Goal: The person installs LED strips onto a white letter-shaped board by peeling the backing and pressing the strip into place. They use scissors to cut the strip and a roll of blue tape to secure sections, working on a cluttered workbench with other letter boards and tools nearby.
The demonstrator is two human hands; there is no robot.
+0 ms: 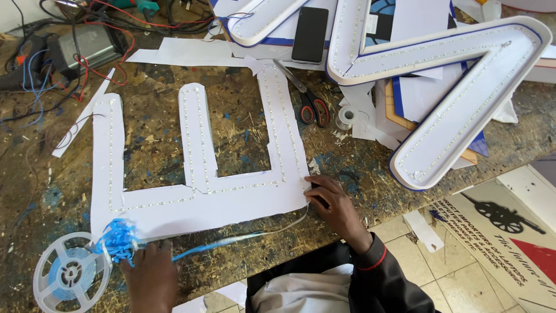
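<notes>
Head view, looking down on a scarred, paint-flecked wooden counter (pixel 243 116). A white letter-shaped panel (pixel 202 200), with three upright bars joined by a base bar, lies flat on the counter; lines of small LEDs run along its bars. The right hand (pixel 331 203) rests at the lower right corner of the panel, fingers curled downward with fingertips pressing on the panel's edge, where the end of an LED strip (pixel 278 229) meets it; whether the fingers pinch the strip cannot be told. The strip runs from that corner leftward along the counter's near edge, clear at first, then with blue backing tape, toward the left hand (pixel 149 275). The left hand lies over the strip just below the panel's base bar, seen from the back; how far its fingers are closed cannot be told. Just left of it sits a bunched tangle of blue backing tape (pixel 119 239), touching a clear plastic reel (pixel 69 272) at the counter's near left corner. Beyond the panel: red-handled scissors (pixel 310 101), a black phone (pixel 310 35) lying face down on white channel letters (pixel 463 93), and a tangle of wires (pixel 69 46) at far left.
</notes>
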